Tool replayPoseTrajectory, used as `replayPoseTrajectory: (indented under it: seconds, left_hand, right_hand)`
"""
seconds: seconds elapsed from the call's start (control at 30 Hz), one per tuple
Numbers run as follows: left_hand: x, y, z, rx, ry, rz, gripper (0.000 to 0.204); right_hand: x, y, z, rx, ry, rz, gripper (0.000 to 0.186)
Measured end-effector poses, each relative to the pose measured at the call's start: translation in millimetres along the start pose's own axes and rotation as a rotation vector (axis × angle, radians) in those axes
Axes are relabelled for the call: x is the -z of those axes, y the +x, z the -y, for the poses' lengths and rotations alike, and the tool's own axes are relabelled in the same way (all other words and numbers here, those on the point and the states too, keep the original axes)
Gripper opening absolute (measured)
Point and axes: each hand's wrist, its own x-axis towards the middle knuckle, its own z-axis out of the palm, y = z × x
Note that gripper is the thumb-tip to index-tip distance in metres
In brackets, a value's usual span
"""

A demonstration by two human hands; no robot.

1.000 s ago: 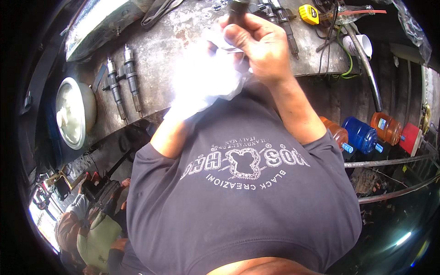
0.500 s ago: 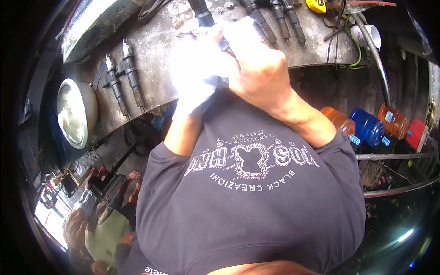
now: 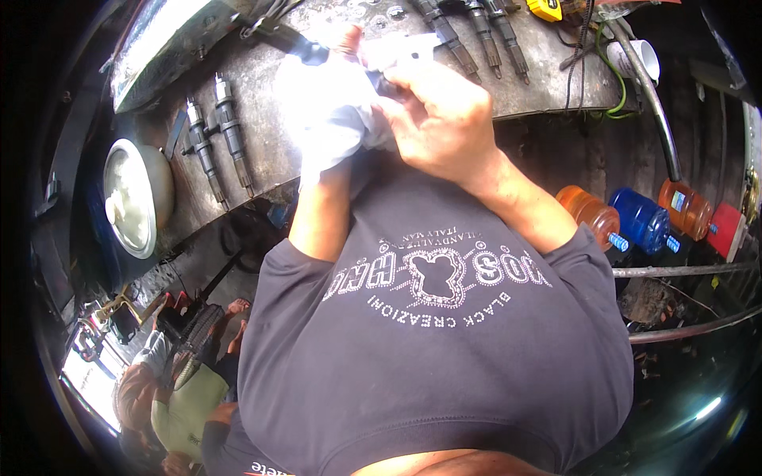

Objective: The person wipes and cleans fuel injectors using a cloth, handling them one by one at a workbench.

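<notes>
My left hand [image 3: 337, 67], washed out by glare, is wrapped round a dark metal injector [image 3: 290, 40] that tilts toward the upper left; a white cloth [image 3: 333, 135] lies about that hand. My right hand [image 3: 436, 119] is closed on the injector's lower part at the cloth, its fingertips partly lost in glare. Two injectors [image 3: 232, 131] lie side by side on the grimy metal bench [image 3: 198, 170] at the left, and three more [image 3: 492, 40] lie at the upper right.
A lidded pale pot [image 3: 135, 198] is at the bench's left. A yellow tape measure [image 3: 544, 8], cables, a white cup [image 3: 639, 62] and a pipe [image 3: 659, 135] are at the right, with water jugs [image 3: 635, 218] below. Other people [image 3: 186, 404] are at the lower left.
Both hands have shifted slightly left over the past second. The injector, earlier pointing up, now tilts toward the upper left. My right hand has moved lower along it.
</notes>
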Motion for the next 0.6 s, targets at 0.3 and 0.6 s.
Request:
replayPoseTrajectory:
  seconds: [0.3,0.6]
  left_hand:
    - [31.8,25.3,5.5,0.069,-1.171,0.49,0.031]
    - [20.7,-1.5,-54.2,0.077,-0.942,0.424,0.039]
  right_hand:
    - [-9.7,-28.4,-22.4,-0.333,0.279,0.135,0.028]
    - [23.9,-10.3,-33.6,-0.308,0.491,0.256,0.028]
